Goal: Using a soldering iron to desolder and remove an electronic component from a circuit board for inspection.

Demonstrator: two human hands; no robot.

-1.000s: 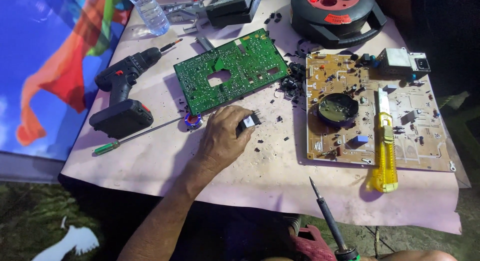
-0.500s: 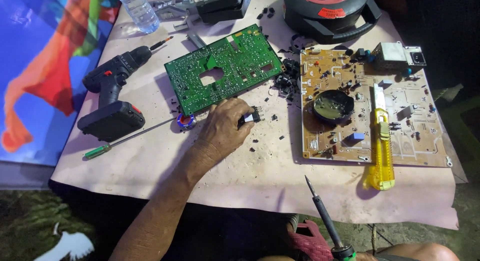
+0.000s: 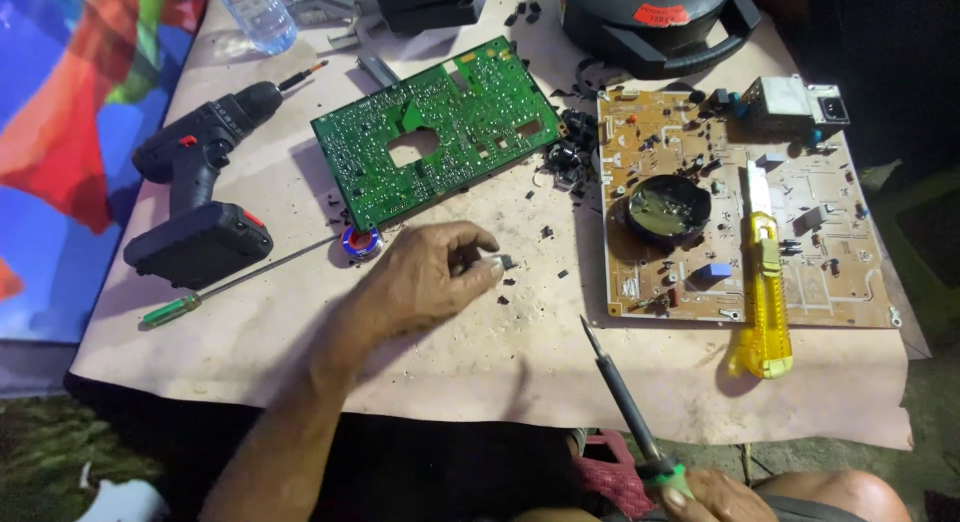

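Two hands busy — left hand (image 3: 425, 282) pinches a small dark component (image 3: 506, 263) just above the surface (image 3: 300, 362), right hand (image 3: 715, 494) grips the soldering iron (image 3: 620, 397) low — best kept tip-away, pinch firm.

Left forearm enters from bottom edge, angled up and right across table. Left hand (image 3: 425, 282) knuckles up, fingers curled, thumb and forefinger pinched together at tips (image 3: 490, 269). Right hand (image 3: 715, 497) low at bottom edge, only partly in view, fingers wrapped in closed grip, pointing up-left.
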